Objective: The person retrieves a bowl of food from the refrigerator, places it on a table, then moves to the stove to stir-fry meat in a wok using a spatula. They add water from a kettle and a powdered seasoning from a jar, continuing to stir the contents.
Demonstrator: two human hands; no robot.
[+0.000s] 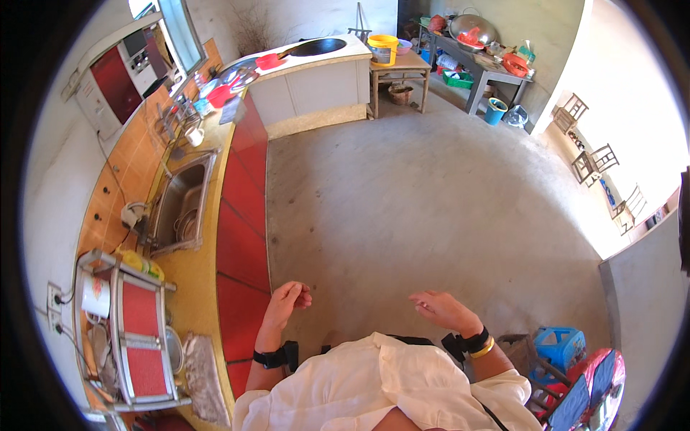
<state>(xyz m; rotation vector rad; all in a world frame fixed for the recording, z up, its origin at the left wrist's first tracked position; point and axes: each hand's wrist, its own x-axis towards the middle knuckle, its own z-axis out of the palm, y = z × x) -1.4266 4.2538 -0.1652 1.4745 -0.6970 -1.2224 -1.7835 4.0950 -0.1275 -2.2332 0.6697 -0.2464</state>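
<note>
My left hand (288,303) is raised beside the red cabinet fronts (242,226), apart from them. Its fingers are loosely curled with the thumb against them, and I see nothing in it. In front of my body on the right, my right hand (444,311) hangs over the concrete floor (420,204), its fingers partly bent and slightly apart, holding nothing visible. Each wrist wears a black strap, and a yellow bangle (482,347) circles the right one. The nearest furniture is the yellow counter (186,291) on my left, with a steel sink (188,202) set into it.
A small rack (143,339) stands on the near counter. Further along are a white mug (194,136) and red plastic ladles (219,96). A wok stove (318,86), a wooden table (401,64) and a grey bench (477,70) line the back. A blue plastic stool (559,345) sits near my right.
</note>
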